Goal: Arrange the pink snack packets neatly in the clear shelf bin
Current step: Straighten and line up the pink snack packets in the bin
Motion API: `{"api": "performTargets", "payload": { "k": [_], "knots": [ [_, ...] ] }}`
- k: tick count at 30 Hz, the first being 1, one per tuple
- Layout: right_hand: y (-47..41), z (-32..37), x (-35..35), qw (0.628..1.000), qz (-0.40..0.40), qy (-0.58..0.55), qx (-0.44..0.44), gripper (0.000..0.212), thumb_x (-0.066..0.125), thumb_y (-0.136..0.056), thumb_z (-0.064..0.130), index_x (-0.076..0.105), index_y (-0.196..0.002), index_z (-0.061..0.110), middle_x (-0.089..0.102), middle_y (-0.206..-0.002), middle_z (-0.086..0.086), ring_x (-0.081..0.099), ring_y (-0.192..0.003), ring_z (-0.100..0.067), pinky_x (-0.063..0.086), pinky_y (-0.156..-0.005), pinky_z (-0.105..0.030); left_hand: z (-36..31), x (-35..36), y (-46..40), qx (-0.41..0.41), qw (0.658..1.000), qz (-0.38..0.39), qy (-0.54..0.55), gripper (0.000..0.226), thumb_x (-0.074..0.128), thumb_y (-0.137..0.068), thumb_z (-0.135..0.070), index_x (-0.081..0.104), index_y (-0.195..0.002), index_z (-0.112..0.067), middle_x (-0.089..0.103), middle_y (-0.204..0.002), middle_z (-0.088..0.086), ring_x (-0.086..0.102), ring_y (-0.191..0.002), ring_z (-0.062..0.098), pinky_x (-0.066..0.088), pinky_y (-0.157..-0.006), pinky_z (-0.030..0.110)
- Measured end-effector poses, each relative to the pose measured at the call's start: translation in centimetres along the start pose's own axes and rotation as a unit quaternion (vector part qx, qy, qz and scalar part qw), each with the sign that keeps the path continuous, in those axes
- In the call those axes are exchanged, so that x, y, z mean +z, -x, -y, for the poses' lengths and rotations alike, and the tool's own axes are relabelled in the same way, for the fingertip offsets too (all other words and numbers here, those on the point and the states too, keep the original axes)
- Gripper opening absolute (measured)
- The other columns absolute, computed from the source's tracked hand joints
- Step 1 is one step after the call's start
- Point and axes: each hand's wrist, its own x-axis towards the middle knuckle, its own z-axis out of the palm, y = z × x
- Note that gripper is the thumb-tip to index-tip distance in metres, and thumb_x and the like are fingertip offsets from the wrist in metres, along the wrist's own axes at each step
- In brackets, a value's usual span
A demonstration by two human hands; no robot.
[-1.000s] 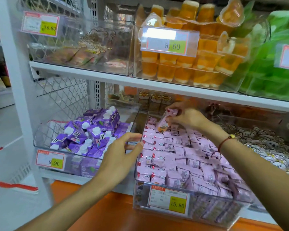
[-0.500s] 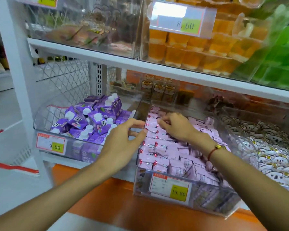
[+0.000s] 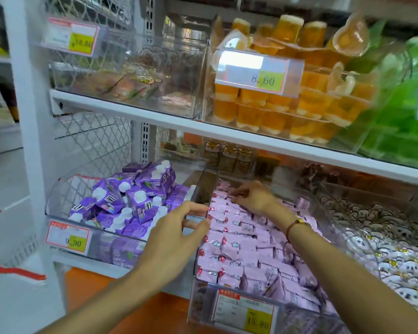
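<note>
While the white shelf (image 3: 227, 131) carries a row of see-through bins, the clear shelf bin (image 3: 200, 307) at the lower middle holds the pink snack packets (image 3: 246, 251), lying in overlapping rows, too many to count. A price tag (image 3: 244, 314) on its front reads 15.80. Left of it, a second bin (image 3: 94, 244) holds purple cartons (image 3: 130, 201) with white caps in a loose heap. To the right, another bin holds white wrapped sweets (image 3: 391, 249). On the upper shelf, one bin holds orange jelly cups (image 3: 287, 112).

Two bare arms reach in. The left hand (image 3: 171, 239) rests at the pink bin's left wall, its fingers (image 3: 196, 208) relaxed and slightly apart. The right hand (image 3: 253, 197) lies palm down at the back of the packets, fingers curled onto them; whether they pinch one I cannot tell. One red bracelet (image 3: 297, 224) circles the right wrist.
</note>
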Motion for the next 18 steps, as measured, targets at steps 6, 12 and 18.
{"api": "performTargets", "payload": {
  "k": [6,12,18],
  "knots": [
    [-0.4,-0.1,0.7,0.999,-0.038,0.021,0.003,0.017,0.058,-0.092,0.031,0.069,-0.097,0.019,0.066,-0.094,-0.006,0.057,-0.073,-0.022,0.052,-0.067,-0.034,0.2,0.0,-0.1,-0.003,1.0,0.002,0.007,0.015,0.063,-0.088,-0.027,0.063,-0.102,-0.033,0.066,-0.1,-0.02,0.061,-0.086,-0.005,0.049,-0.082,0.021],
    [1.2,0.8,0.4,0.968,-0.212,-0.127,-0.039,0.012,0.052,-0.096,0.019,0.061,-0.098,0.011,0.056,-0.114,-0.011,0.059,-0.074,-0.02,0.048,-0.061,-0.027,0.3,0.0,-0.2,0.004,1.0,0.008,0.015,0.013,0.063,-0.088,-0.028,0.062,-0.098,-0.036,0.066,-0.099,-0.023,0.061,-0.084,-0.006,0.046,-0.073,0.011],
    [6.0,3.2,-2.1,0.848,-0.366,-0.38,0.059,0.009,0.049,-0.098,0.019,0.057,-0.096,0.016,0.063,-0.096,-0.003,0.055,-0.073,-0.006,0.042,-0.056,-0.007,0.0,-0.2,-0.2,0.008,0.999,-0.024,-0.027,0.015,0.064,-0.085,-0.032,0.06,-0.099,-0.038,0.063,-0.099,-0.024,0.058,-0.091,-0.008,0.046,-0.079,0.02]
  ]
}}
